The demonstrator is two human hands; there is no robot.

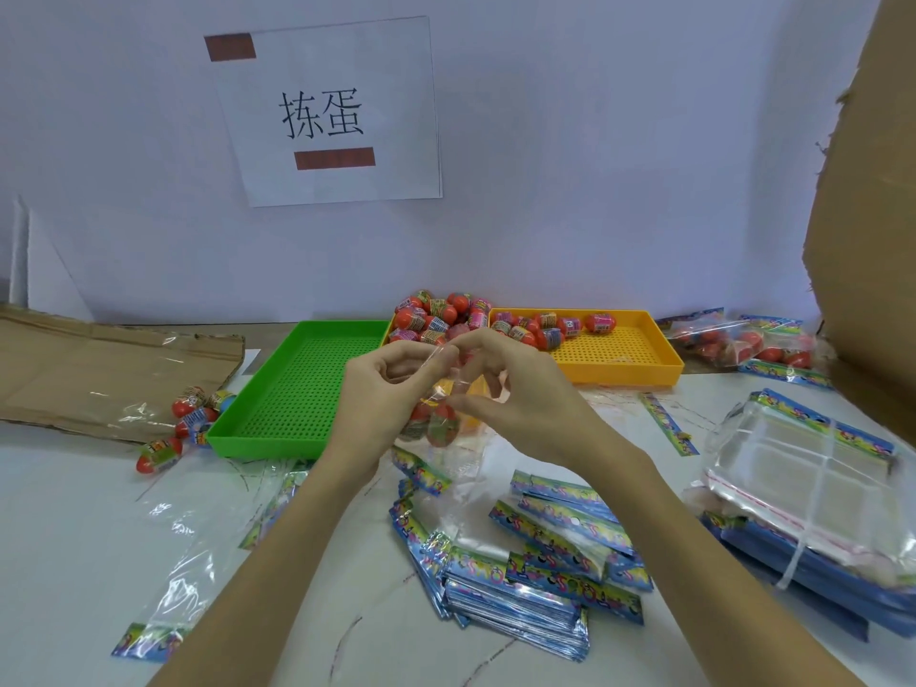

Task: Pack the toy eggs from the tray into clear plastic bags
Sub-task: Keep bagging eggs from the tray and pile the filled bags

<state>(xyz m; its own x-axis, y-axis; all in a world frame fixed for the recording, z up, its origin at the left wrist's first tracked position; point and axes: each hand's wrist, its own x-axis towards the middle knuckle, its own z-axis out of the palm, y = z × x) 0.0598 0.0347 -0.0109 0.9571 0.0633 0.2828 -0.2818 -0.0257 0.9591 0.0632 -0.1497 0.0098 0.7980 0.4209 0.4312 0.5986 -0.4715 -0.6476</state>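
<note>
My left hand (384,394) and my right hand (515,389) meet above the table and pinch the top of a clear plastic bag (438,414) that hangs between them. Red toy eggs show through the bag's lower part. Behind my hands, a pile of red toy eggs (441,314) fills one yellow tray, and a few more eggs (550,327) lie in the far left corner of a second yellow tray (619,361).
A green tray (297,389) sits left of my hands, with loose eggs (191,414) beside it. Filled bags (743,342) lie at the far right. Empty bags with blue printed headers (540,572) and a bundled stack (813,488) cover the near table. Cardboard stands right.
</note>
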